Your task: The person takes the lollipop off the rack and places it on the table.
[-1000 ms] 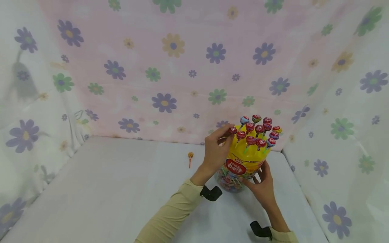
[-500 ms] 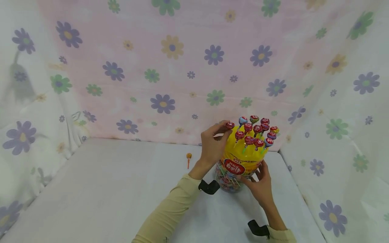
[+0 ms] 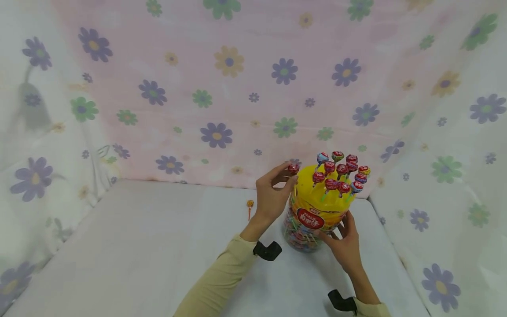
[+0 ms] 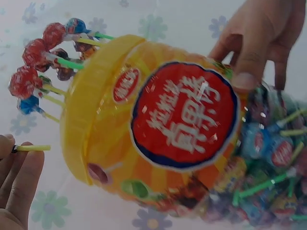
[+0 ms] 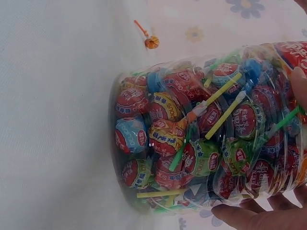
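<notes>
Since a second ago, left hand (image 3: 273, 193) has drawn one red lollipop (image 3: 293, 168) up and leftward, clear of the yellow lid (image 3: 321, 197); earlier that sweet sat at the lid's left edge among the others.

Nearest: two beige sleeves, a dark wrist mount on each. Right hand (image 3: 343, 240) sits low against the near right side of the lollipop jar (image 3: 305, 229), fingers (image 4: 247, 48) spread and lightly curled around the clear wall, steadying it. Jar stands upright on the white surface (image 3: 158, 246), toward its right rear corner.

Left-hand fingers are closed in a pinch on the lollipop; in the left wrist view the pale stick (image 4: 32, 148) lies between the fingertips, just left of the lid rim and apart from it.

Progress, judged: one sweet out of the lid, about a dozen standing lollipops (image 3: 340, 174) left in their holes; jar body packed with wrapped ones.

Further back: a lone orange lollipop (image 3: 249, 206) lies on the surface, left of the jar, well apart. Behind, flowered cloth (image 3: 222, 88) hangs on three sides.
</notes>
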The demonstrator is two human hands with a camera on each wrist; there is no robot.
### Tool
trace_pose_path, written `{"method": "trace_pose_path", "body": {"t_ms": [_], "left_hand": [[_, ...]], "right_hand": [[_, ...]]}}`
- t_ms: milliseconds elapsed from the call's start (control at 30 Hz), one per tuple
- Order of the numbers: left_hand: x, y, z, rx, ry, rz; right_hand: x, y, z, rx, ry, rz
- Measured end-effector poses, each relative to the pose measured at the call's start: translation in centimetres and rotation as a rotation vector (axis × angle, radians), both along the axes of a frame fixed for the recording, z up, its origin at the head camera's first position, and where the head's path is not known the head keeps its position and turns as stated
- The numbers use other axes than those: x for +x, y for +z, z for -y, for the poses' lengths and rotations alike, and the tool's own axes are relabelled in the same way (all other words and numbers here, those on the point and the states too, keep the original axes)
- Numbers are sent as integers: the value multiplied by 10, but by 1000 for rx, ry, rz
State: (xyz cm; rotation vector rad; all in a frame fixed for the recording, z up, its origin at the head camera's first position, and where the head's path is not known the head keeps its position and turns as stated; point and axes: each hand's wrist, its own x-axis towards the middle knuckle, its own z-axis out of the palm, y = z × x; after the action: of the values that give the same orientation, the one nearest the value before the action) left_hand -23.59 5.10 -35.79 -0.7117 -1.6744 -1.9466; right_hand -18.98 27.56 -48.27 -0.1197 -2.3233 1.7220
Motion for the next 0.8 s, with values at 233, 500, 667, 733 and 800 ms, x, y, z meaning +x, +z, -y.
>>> {"method": "trace_pose_path", "body": {"t_ms": [233, 500, 667, 733, 800], "left_hand": [[-16, -35, 8, -6, 2, 74], [-23, -68, 21, -32, 14, 156], [-22, -86, 32, -37, -9, 244], [-23, -93, 38, -41, -7, 285], [-24, -98, 45, -52, 1, 327]], "right_hand": [[0, -1, -3, 0, -1, -2], [1, 0, -1, 7, -2, -19], [2, 1, -1, 15, -5, -24], [3, 1, -1, 18, -7, -25], [3, 1, -1, 20, -9, -22]]}}
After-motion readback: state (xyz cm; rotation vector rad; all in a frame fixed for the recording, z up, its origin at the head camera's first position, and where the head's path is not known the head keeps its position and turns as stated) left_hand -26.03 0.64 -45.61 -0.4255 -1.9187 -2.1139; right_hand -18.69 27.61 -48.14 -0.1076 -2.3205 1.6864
